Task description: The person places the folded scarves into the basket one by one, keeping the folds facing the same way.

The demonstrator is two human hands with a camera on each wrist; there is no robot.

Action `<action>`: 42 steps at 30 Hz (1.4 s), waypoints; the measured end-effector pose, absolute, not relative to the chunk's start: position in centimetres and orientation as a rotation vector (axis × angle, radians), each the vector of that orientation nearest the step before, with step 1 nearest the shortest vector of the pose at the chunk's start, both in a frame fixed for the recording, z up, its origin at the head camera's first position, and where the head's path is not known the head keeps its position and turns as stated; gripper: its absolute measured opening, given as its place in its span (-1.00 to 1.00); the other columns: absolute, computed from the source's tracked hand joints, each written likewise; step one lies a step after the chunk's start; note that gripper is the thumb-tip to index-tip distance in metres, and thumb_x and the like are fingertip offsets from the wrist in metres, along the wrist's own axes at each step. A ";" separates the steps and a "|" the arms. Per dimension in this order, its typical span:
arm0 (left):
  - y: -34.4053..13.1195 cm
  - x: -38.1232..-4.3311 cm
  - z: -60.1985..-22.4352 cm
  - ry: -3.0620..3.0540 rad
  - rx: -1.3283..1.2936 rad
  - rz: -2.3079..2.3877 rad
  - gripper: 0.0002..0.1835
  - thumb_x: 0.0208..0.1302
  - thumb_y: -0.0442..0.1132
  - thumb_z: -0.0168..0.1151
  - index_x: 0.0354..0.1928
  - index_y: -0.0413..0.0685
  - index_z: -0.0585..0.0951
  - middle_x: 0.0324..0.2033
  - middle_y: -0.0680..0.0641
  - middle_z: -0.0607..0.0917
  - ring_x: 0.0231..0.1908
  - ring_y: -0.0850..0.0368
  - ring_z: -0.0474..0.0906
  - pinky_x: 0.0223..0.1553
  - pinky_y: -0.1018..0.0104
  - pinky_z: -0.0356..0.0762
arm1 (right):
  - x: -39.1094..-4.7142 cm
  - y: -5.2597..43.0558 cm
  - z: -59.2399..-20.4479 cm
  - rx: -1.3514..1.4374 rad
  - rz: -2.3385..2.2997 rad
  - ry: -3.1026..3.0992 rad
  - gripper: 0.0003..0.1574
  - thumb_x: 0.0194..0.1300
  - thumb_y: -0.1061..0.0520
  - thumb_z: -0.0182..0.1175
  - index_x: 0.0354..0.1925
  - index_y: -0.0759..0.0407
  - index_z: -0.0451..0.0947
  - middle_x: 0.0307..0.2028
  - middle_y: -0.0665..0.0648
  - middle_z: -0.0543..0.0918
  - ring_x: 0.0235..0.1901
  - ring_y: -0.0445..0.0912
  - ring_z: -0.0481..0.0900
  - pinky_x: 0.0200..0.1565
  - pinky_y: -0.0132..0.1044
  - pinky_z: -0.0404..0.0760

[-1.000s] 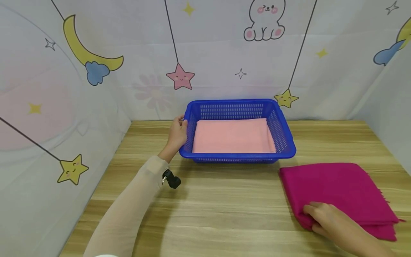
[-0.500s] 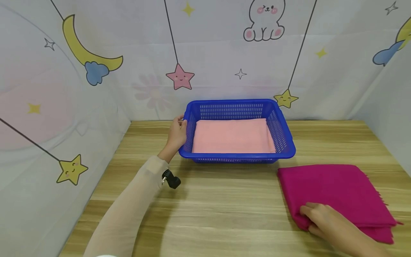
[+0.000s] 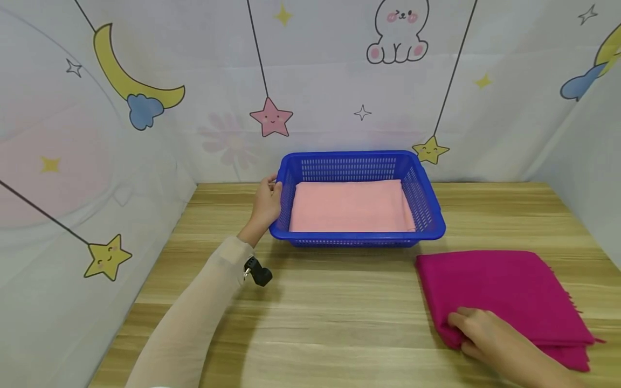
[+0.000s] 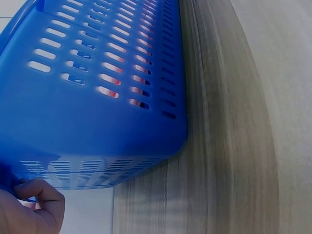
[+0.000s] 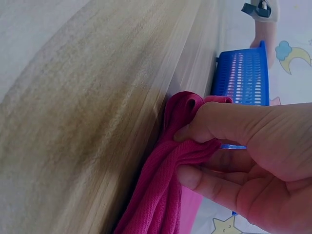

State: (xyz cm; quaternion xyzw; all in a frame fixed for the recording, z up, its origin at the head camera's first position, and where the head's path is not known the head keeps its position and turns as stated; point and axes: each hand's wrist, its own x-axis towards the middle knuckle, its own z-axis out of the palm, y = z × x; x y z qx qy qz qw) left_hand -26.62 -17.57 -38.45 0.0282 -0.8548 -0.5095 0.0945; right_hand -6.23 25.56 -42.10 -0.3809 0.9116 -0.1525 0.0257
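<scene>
A blue plastic basket (image 3: 364, 235) with slotted walls stands at the back middle of the table, a folded pink cloth (image 3: 351, 207) lying flat inside it. My left hand (image 3: 267, 203) grips the basket's left rim; in the left wrist view its curled fingers (image 4: 46, 200) hold the rim. At the right, a folded magenta scarf (image 3: 504, 296) with a fringed edge lies on the table. My right hand (image 3: 485, 331) pinches the scarf's near left corner. The right wrist view has the folded layers between thumb (image 5: 209, 124) and fingers.
The wooden table (image 3: 330, 318) runs back to a white curtain (image 3: 320, 64) printed with stars, a moon and an animal. Curtain also borders the left and right sides. A black wrist device (image 3: 259, 271) hangs from the left sleeve.
My right hand has drawn the magenta scarf slightly to the left and toward me. The left hand and the basket have stayed in place.
</scene>
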 end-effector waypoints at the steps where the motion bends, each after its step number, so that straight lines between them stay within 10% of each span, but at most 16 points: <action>1: -17.6 -26.6 -38.4 -2.534 0.087 -1.512 -0.52 0.62 -0.23 -0.16 0.40 -0.39 0.25 0.11 -0.39 0.51 0.05 -0.23 0.51 0.08 -0.03 0.51 | -6.2 25.5 -42.1 -1.173 -0.469 2.814 -0.51 -0.23 0.52 0.37 -0.43 0.04 0.45 -0.54 -0.24 0.29 -0.54 -0.36 0.18 -0.55 -0.46 0.29; 42: -17.5 -26.7 -38.7 -2.521 0.101 -1.495 -0.52 0.60 -0.22 -0.11 0.39 -0.38 0.28 0.02 -0.36 0.56 -0.05 -0.19 0.54 -0.02 0.00 0.54 | -5.9 23.5 -42.4 -1.325 -0.516 2.840 -0.54 -0.28 0.44 0.36 -0.46 0.02 0.42 -0.53 -0.24 0.29 -0.53 -0.38 0.18 -0.55 -0.47 0.27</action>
